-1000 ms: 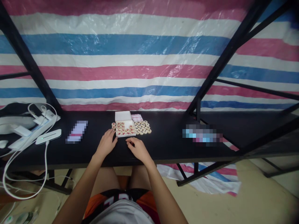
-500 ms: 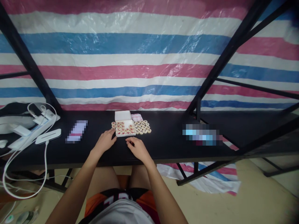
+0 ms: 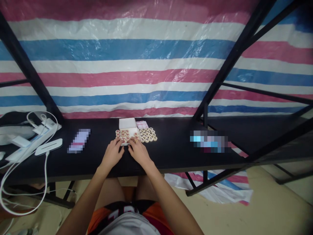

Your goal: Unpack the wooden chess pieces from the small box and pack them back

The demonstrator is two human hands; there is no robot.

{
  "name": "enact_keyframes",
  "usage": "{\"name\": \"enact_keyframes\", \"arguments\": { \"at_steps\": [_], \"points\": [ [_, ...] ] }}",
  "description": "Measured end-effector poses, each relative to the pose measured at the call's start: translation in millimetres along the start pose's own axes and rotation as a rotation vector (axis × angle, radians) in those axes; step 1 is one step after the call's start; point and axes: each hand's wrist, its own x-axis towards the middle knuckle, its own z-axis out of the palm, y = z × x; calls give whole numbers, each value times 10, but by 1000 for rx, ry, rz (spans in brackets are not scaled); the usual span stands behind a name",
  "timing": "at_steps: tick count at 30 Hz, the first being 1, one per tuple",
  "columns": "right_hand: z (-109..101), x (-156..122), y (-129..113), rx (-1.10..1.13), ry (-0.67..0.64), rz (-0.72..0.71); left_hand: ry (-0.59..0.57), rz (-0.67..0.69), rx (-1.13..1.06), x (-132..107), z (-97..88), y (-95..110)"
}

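Observation:
A small white box (image 3: 133, 130) holds Chinese chess pieces with red characters (image 3: 125, 133), in rows. Its white lid (image 3: 127, 123) lies behind it. At the box's front left corner, my left hand (image 3: 112, 152) rests with bent fingertips over the edge and the thumb apart. My right hand (image 3: 140, 152) reaches over the front right part, its fingertips on the front row and its thumb apart from them. Both hands look open, though their fingertips partly hide the front pieces. Several pieces with dark characters (image 3: 148, 134) sit grouped right of the box. A few red-lettered pieces (image 3: 117, 133) stand at its left.
A pink and white paper (image 3: 142, 125) lies behind the dark pieces. On the black table (image 3: 171, 153) are a blurred phone-like object (image 3: 79, 141) at left and a blurred item (image 3: 209, 141) at right. A power strip (image 3: 31, 140) with white cables and a white device (image 3: 49, 147) lie far left.
My right hand has moved up and slightly left, onto the box's front row. My left hand has shifted right, its fingertips now over the front left corner. The view has tilted slightly.

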Motion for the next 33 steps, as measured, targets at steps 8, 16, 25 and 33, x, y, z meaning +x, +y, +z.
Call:
{"name": "enact_keyframes", "arguments": {
  "at_steps": [8,16,25,33],
  "points": [
    [31,-41,131,175,86,163,-178,134,204,540,-18,33],
    [40,-53,139,174,63,138,-397,81,277,969,-2,74],
    [53,-50,151,190,65,126,-347,56,338,1014,54,196],
    [41,-49,149,190,62,130,-420,-30,268,1099,85,258]
  ]
}}
